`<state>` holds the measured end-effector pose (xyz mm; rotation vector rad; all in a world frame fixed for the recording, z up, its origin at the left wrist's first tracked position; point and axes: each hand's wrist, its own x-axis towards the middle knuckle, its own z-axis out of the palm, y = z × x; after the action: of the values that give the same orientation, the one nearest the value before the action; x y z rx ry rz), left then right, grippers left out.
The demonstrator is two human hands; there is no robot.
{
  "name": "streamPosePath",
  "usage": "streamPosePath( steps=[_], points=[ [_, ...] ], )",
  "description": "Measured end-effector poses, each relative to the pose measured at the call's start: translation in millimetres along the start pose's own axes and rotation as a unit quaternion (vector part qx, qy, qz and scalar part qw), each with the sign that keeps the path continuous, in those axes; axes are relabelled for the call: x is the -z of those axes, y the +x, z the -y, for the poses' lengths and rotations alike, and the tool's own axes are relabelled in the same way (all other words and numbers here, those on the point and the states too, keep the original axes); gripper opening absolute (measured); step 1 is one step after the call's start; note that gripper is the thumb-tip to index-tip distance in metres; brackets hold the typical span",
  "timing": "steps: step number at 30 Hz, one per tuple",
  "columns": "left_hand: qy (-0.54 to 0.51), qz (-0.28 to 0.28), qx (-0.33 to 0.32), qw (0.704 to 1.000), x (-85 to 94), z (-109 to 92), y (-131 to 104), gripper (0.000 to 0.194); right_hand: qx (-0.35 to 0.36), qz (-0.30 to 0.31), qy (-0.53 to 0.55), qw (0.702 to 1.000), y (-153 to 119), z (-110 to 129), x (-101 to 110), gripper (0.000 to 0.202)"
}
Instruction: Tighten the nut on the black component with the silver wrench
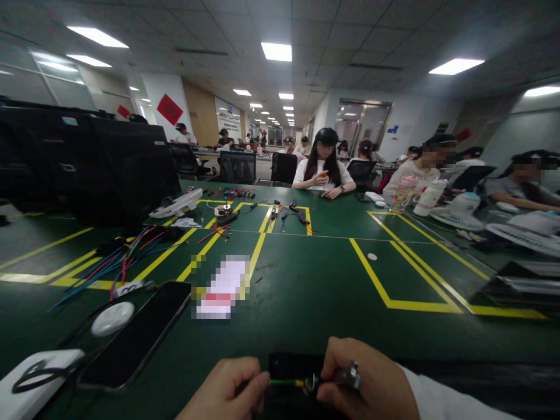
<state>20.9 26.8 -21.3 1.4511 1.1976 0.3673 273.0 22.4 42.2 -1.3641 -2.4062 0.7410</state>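
At the bottom of the head view, my left hand [231, 388] is closed, thumb against forefinger, on the end of a thin green-and-yellow wire [284, 382]. The wire runs level to the right, to a small dark, shiny rounded piece [311, 384] at my right fingertips. My right hand [365, 379] is closed around a small silver-and-dark metal object [353, 376]; its kind is unclear, as the fingers cover most of it. Beneath both hands lies a black surface [284, 366] at the table's near edge.
On the green table [306, 291] lie a black phone [140, 332], a white round disc [112, 318], a bundle of coloured wires [125, 256] and a blurred paper [223, 286]. Black cases [87, 163] stand left. A co-worker [324, 163] sits opposite. Bottles [431, 197] stand right.
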Motion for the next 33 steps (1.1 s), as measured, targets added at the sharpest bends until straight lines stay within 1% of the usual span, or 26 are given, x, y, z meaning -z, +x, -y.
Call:
streamPosePath(
  steps=[5, 10, 15, 22, 25, 28, 30, 33],
  points=[
    [-0.002, -0.002, -0.008, 1.0, 0.6, 0, 0, 0.046, 0.009, -0.004, -0.024, 1.0, -2, 9, 4, 0.005],
    [0.001, 0.003, -0.021, 1.0, -0.1, 4, 0, 0.044, 0.014, 0.009, -0.042, 0.999, -2, 19, 8, 0.005],
    [0.004, 0.014, -0.04, 0.999, 0.1, 12, 3, 0.043, 0.038, 0.037, -0.037, 0.998, 2, 18, 11, 0.004],
    [0.013, -0.002, -0.048, 0.999, -0.3, 17, 3, 0.043, 0.098, 0.082, -0.02, 0.992, 11, 13, 17, 0.007],
    [0.019, -0.012, -0.039, 0.999, -1.5, 16, 1, 0.043, 0.075, 0.065, 0.022, 0.995, 10, 10, 22, 0.003],
    [0.026, -0.015, -0.029, 0.999, -2.8, 14, -1, 0.044, 0.019, 0.029, 0.064, 0.997, 4, 6, 24, 0.013],
    [0.03, -0.019, -0.024, 0.999, -3.4, 13, -1, 0.044, -0.003, 0.015, 0.06, 0.998, -1, 4, 21, 0.011],
    [0.034, -0.023, -0.016, 0.999, -3.4, 11, 0, 0.044, -0.008, 0.005, 0.024, 1.0, -4, 4, 11, 0.008]
  ],
)
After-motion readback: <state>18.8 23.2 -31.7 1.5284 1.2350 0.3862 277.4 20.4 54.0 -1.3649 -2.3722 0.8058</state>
